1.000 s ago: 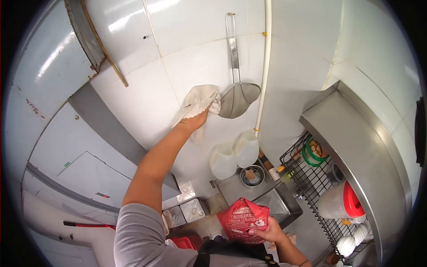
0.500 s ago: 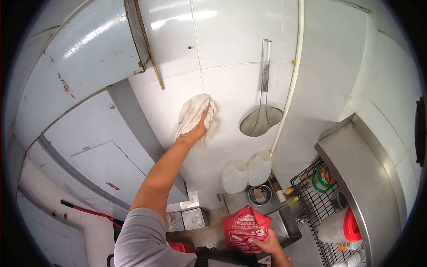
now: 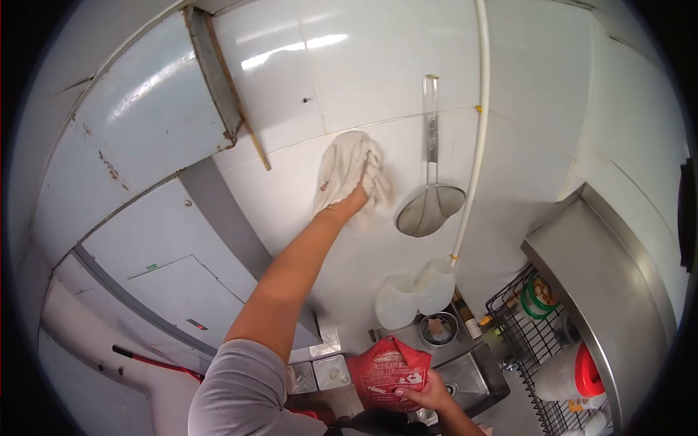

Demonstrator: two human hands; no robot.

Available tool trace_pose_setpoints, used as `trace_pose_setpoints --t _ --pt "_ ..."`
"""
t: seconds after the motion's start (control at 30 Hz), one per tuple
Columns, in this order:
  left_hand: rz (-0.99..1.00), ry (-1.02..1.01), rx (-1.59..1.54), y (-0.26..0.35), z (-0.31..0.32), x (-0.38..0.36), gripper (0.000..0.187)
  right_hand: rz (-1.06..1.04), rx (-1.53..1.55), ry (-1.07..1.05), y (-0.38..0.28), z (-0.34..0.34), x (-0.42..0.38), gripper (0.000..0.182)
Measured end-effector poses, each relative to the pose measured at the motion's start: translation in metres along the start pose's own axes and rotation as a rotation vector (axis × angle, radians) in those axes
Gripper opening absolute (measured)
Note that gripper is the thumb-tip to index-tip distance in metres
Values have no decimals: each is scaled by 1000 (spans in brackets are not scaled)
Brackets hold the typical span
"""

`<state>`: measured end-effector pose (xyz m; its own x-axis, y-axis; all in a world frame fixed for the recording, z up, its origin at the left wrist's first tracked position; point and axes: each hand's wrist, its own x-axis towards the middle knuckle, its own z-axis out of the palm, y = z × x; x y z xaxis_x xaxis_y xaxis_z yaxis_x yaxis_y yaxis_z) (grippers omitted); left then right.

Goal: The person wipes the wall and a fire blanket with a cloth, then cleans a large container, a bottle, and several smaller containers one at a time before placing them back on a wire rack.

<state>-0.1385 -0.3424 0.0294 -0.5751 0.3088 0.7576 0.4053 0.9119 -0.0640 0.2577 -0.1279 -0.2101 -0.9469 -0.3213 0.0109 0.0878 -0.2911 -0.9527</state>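
Note:
My left hand [image 3: 354,201] reaches up to the white tiled wall [image 3: 291,196] and presses a crumpled off-white cloth [image 3: 345,163] against it. Folds of the cloth cover most of its fingers. Low in front of me, my right hand [image 3: 430,396] grips a red emergency fire blanket pouch [image 3: 392,363], thumb across its printed front. Just right of the cloth, a wire-mesh strainer [image 3: 431,212] hangs by its long handle from a hook on the wall.
A white pipe [image 3: 475,145] runs down the wall. Below stand two translucent plastic jugs [image 3: 396,301], a metal bowl [image 3: 438,329] and a steel sink [image 3: 472,381]. To the right are a black wire rack [image 3: 520,330] and a steel shelf [image 3: 603,254]; grey cabinets [image 3: 167,254] stand left.
My left hand has slid the cloth to the right along the wall, closer to the strainer. My right hand still holds the pouch, now slightly left in view. The camera view has shifted a little.

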Motion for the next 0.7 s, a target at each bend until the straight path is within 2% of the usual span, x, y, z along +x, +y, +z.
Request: trace_pose_setpoints --t 0.07,0.13,0.2,0.27,0.3,0.37,0.43,0.5,0.53,0.57,0.6,0.67,0.7 --pt "-83 -31 -54 4 7 0 69 -24 -9 32 -9 -6 -13 53" --pt "-19 233 -79 -5 2 55 74 15 -242 57 -1 -20 -28 56" --pt "-69 147 -683 -1 -46 124 76 15 -262 89 8 -29 -39 59" --pt "-34 374 -575 45 -99 159 68 -4 -272 98 -2 -29 -40 59" --pt "-25 371 -580 46 -91 173 68 35 -259 114 -5 -28 -41 60" --pt "219 283 82 41 -73 186 59 36 -184 129 13 -33 -34 60" --pt "207 130 135 30 -32 157 56 57 -142 113 12 -32 -32 59" --pt "273 132 -21 29 -33 99 56 3 -145 115 3 -27 -25 58" --pt "322 94 18 31 -35 74 59 -52 -148 115 -2 -23 -23 58" --pt "208 19 11 25 -22 47 58 -66 -104 125 -14 -17 -23 58" --pt "213 21 13 24 -27 50 58 -70 -101 126 -14 -20 -29 58" --pt "157 9 -23 24 -34 83 55 -110 -300 110 -10 -29 -33 58" --pt "106 -38 -72 38 -59 106 53 -114 -294 116 -5 -34 -37 58"
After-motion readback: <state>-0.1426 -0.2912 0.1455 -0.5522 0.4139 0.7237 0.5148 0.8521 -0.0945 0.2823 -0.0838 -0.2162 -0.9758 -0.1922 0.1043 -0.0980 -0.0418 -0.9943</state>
